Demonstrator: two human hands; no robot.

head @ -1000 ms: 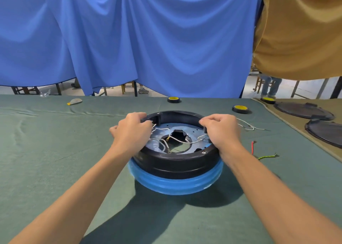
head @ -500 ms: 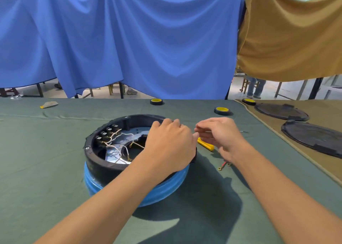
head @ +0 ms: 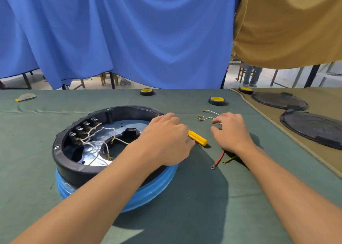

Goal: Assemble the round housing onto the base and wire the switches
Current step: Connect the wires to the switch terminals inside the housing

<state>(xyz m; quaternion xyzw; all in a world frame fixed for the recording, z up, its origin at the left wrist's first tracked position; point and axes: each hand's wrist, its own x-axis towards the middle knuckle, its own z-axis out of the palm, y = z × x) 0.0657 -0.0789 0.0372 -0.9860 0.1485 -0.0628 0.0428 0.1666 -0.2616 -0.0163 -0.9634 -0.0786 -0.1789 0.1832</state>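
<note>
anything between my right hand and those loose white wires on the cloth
Nothing visible. The right hand hangs just beside the white wires, whose near ends reach its fingers. The yellow screwdriver lies on the cloth to the left of that hand, out of the path.

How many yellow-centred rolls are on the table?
3: the far roll at the back edge, the near roll beyond the right hand, the right roll on the tan mat. Others may be hidden.

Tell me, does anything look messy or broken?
Nothing looks broken. Inside the black housing, some white wires end loose, joined to nothing. More lie loose on the green cloth: white leads by the right hand, a red wire and a green wire near its wrist.
</note>
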